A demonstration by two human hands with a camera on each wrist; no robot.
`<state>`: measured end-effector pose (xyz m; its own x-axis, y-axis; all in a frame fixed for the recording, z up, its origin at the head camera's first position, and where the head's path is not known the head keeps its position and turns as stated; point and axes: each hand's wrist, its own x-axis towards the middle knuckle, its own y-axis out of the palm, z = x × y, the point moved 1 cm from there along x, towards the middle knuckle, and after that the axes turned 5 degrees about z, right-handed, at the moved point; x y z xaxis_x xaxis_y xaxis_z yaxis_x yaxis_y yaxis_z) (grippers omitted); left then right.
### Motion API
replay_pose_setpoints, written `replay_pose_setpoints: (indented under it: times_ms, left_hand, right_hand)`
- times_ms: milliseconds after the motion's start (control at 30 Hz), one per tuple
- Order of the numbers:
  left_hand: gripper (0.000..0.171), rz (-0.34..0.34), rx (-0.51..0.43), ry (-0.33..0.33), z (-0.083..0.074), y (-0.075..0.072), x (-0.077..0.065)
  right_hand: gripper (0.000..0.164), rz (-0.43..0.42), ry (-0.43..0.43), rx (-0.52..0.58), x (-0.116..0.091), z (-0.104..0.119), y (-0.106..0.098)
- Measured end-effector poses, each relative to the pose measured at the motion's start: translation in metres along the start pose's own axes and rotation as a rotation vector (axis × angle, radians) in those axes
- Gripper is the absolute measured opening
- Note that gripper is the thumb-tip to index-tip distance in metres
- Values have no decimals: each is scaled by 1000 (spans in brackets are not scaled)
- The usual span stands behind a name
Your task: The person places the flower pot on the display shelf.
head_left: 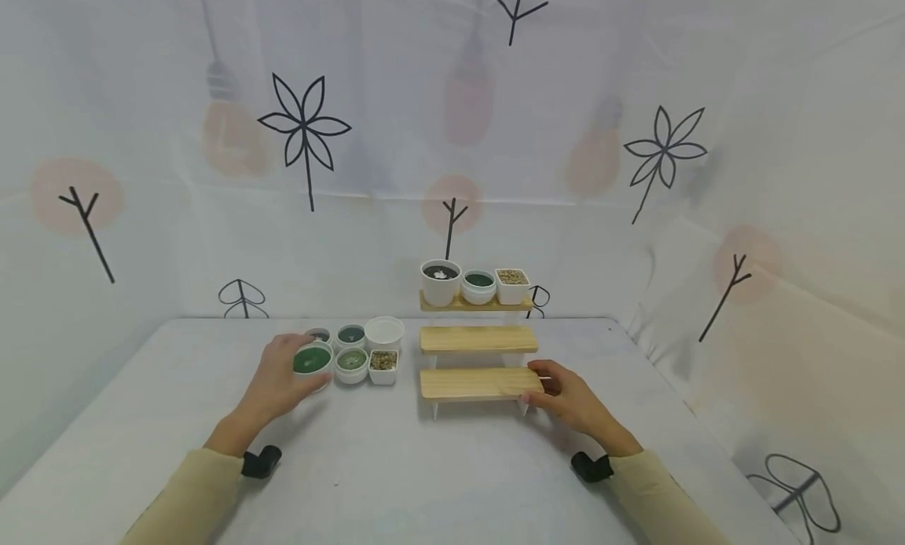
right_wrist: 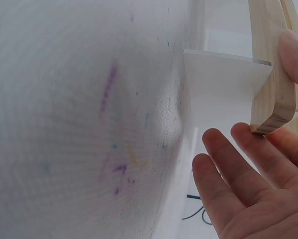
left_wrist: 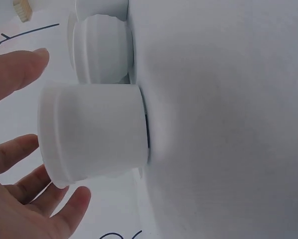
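Note:
My left hand (head_left: 279, 376) reaches around a white pot with a green filling (head_left: 312, 361). In the left wrist view the thumb stands clear of this white pot (left_wrist: 94, 132), and the fingers are spread about its rim. My right hand (head_left: 569, 400) is at the right end of the lowest step of a wooden tiered stand (head_left: 481, 384). Its thumb lies on the front edge of the wooden board (right_wrist: 271, 89) and a finger touches the end corner, in the right wrist view. The remaining fingers of this hand (right_wrist: 253, 199) are extended.
Beside the left hand stand several small white pots, among them a round one (head_left: 351, 366), a square one with gravel (head_left: 384, 366) and a wider bowl (head_left: 385, 333). The stand's top shelf (head_left: 475, 303) bears a tall pot (head_left: 440, 284), a round pot (head_left: 478, 287) and a square pot (head_left: 512, 287).

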<state>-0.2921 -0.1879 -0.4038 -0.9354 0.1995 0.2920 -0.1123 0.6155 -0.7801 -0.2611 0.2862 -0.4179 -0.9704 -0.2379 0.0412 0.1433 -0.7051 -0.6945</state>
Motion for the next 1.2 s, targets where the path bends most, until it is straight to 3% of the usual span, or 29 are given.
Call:
replay_pose_setpoints:
  times_ms: [233,733,1200]
  left_hand:
    - [73,54,-39,-80,7,2,1]
    - [78,70,-57,-113,11,3,4]
    - [81,121,-83,-202,14,4,3]
  right_hand:
    - [65,6,6,14,-2,0,1]
    - [65,1,-12,1,-2,1,0]
    - [66,3,15,12,-2,2,0]
